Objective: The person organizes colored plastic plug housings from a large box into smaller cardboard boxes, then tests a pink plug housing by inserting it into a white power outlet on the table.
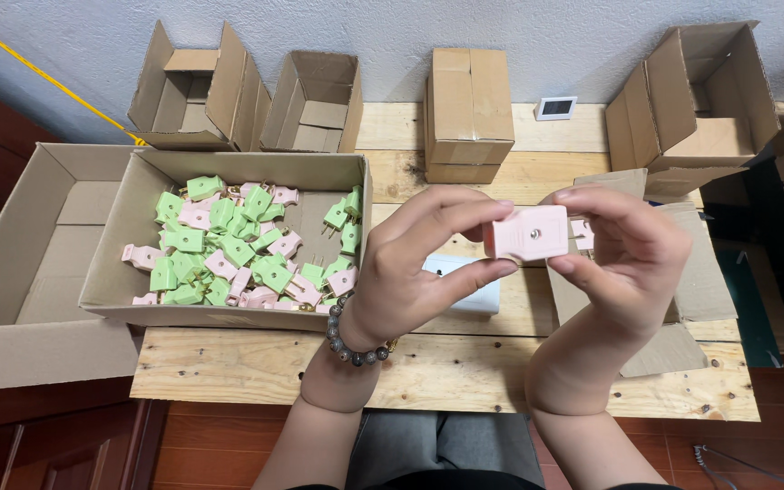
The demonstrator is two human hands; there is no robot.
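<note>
Both hands hold one pink plug point(526, 232) in the air above the wooden bench point(428, 367). The left hand point(415, 268) pinches its left end between thumb and fingers, and the right hand point(623, 254) grips its right end. To the left stands a cardboard box point(120, 245) with many green and pink plugs point(238, 249).

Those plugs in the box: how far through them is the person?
Done: nothing finished can be made out, and the small boxes at the back look empty. In hand: one pink plug held by the left hand and right hand. Left: the box holds many green and pink plugs.
</note>
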